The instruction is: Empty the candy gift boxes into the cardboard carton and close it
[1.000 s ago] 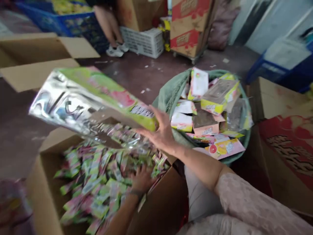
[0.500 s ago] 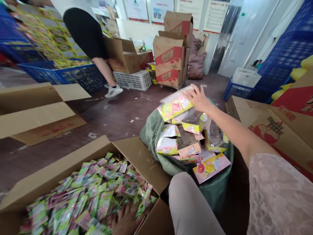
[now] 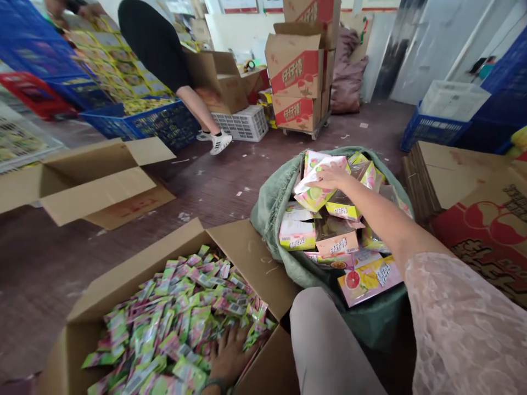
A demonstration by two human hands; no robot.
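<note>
My left hand [image 3: 230, 354] lies flat with fingers spread on a heap of small green-and-pink packets [image 3: 164, 323]. They fill an open cardboard box [image 3: 263, 258] at lower left. Farther off, my right hand [image 3: 329, 176] rests with outstretched fingers on a crumpled pink-and-green display box [image 3: 315, 197], pressing it among other packaging. That packaging fills a green woven sack [image 3: 269, 211], its mouth wide open. Below my hand sit a peach-coloured display box [image 3: 337, 245] and a pink-and-yellow fruit box [image 3: 368, 280]. The undersides of both hands are hidden.
An open carton [image 3: 99, 189] lies on the floor at left. Flattened cartons [image 3: 465, 186] are stacked at right. Printed cartons [image 3: 294, 82] stand on a wheeled dolly behind. A person in black shorts [image 3: 152, 44] stands by blue crates [image 3: 140, 123] at back left.
My right hand has lowered the display box onto the packaging in the sack, and its fingers have flattened over it. My left hand stays on the packets. The view has shifted.
</note>
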